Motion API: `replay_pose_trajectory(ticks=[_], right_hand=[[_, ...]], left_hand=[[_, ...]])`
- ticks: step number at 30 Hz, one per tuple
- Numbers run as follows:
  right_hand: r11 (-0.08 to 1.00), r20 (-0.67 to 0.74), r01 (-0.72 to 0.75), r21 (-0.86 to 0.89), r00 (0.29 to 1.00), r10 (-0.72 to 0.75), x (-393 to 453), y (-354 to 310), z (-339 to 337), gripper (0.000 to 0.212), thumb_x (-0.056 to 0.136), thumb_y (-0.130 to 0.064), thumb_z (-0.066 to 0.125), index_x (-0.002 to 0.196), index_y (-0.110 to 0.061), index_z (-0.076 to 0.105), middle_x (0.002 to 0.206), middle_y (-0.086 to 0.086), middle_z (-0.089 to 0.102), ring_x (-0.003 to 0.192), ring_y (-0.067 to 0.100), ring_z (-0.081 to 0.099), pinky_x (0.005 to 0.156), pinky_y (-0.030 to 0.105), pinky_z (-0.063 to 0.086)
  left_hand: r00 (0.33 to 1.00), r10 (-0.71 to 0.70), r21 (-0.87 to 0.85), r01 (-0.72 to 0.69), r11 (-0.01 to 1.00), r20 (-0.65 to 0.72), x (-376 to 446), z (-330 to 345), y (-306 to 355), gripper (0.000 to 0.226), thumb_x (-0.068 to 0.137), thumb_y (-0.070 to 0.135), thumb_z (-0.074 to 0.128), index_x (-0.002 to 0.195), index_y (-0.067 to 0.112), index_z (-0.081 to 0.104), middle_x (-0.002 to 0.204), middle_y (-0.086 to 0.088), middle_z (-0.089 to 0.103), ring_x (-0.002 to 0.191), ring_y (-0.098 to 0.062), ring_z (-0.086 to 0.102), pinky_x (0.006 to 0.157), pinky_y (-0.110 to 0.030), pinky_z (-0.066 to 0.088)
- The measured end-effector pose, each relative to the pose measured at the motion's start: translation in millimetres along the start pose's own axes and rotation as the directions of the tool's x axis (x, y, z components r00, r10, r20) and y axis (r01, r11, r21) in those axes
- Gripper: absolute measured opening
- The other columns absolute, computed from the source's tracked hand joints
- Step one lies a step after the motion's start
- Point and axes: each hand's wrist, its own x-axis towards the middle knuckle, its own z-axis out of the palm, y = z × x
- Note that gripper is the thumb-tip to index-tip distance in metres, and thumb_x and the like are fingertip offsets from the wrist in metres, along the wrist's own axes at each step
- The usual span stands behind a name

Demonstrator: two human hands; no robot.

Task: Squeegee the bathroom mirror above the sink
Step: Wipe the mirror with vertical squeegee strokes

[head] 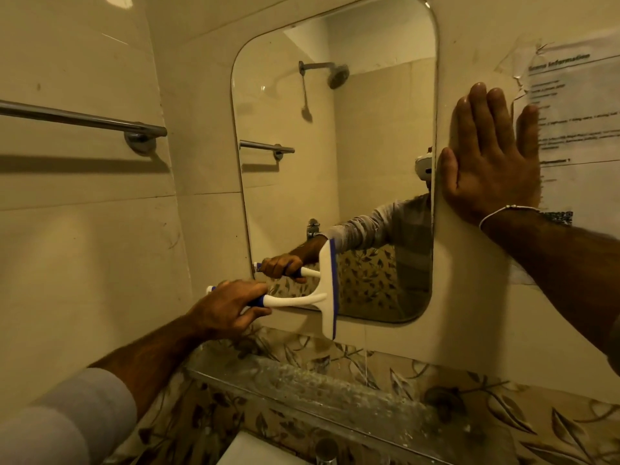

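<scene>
The rounded mirror [335, 146] hangs on a beige tiled wall and reflects a shower head and my arm. My left hand [228, 308] is shut on the blue grip of a white squeegee [323, 290]. Its blue-edged blade stands upright against the mirror's lower left part and overhangs the bottom edge. My right hand [491, 159] lies flat on the wall just right of the mirror, fingers spread and pointing up, holding nothing.
A chrome towel bar [84, 119] sticks out of the left wall. A taped paper notice [577, 122] hangs right of my right hand. Below the mirror runs a glass shelf [318, 380] over leaf-patterned tiles, with the sink's white rim [255, 451] and tap [325, 451] at the bottom.
</scene>
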Motion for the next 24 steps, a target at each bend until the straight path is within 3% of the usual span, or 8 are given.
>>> replay_pose_trajectory(ticks=[4, 9, 16, 24], right_hand=[[1.0, 0.008, -0.01, 0.001, 1.0, 0.01, 0, 0, 0, 0.069, 0.106, -0.046, 0.017, 0.166, -0.014, 0.002, 0.174, 0.008, -0.003, 0.161, 0.026, -0.004, 0.126, 0.053, -0.006], [1.0, 0.006, -0.008, 0.009, 1.0, 0.008, 0, 0, 0, 0.069, 0.107, -0.045, 0.018, 0.166, -0.013, 0.002, 0.174, 0.008, -0.002, 0.161, 0.026, -0.003, 0.127, 0.054, -0.005], [1.0, 0.002, 0.002, 0.016, 1.0, -0.002, 0, 0, -1, 0.07, 0.106, -0.046, 0.017, 0.166, -0.012, 0.003, 0.174, 0.01, 0.0, 0.161, 0.028, -0.001, 0.128, 0.057, 0.001], [1.0, 0.006, -0.002, 0.017, 1.0, 0.002, -1, 1, 0, 0.07, 0.106, -0.046, 0.016, 0.166, -0.013, 0.002, 0.174, 0.009, -0.001, 0.161, 0.027, -0.002, 0.128, 0.057, 0.001]], left_hand=[[0.995, -0.077, 0.049, 0.074, 0.996, 0.062, -24, -8, -34, 0.017, 0.087, 0.057, 0.046, 0.087, 0.04, 0.044, 0.079, 0.016, 0.05, 0.07, -0.001, 0.045, 0.063, -0.024, 0.037], [0.988, -0.124, 0.106, 0.114, 0.988, 0.089, -39, -18, -57, 0.026, 0.085, 0.059, 0.041, 0.085, 0.034, 0.046, 0.078, 0.014, 0.051, 0.069, -0.006, 0.046, 0.063, -0.03, 0.039], [0.98, -0.159, 0.122, 0.144, 0.982, 0.122, -44, -23, -74, 0.03, 0.084, 0.063, 0.038, 0.085, 0.034, 0.046, 0.078, 0.014, 0.049, 0.07, -0.004, 0.045, 0.062, -0.024, 0.034], [0.939, -0.329, 0.201, 0.304, 0.931, 0.1, -79, -40, -102, 0.026, 0.084, 0.058, 0.042, 0.089, 0.033, 0.047, 0.074, 0.013, 0.05, 0.065, -0.003, 0.046, 0.059, -0.027, 0.034]])
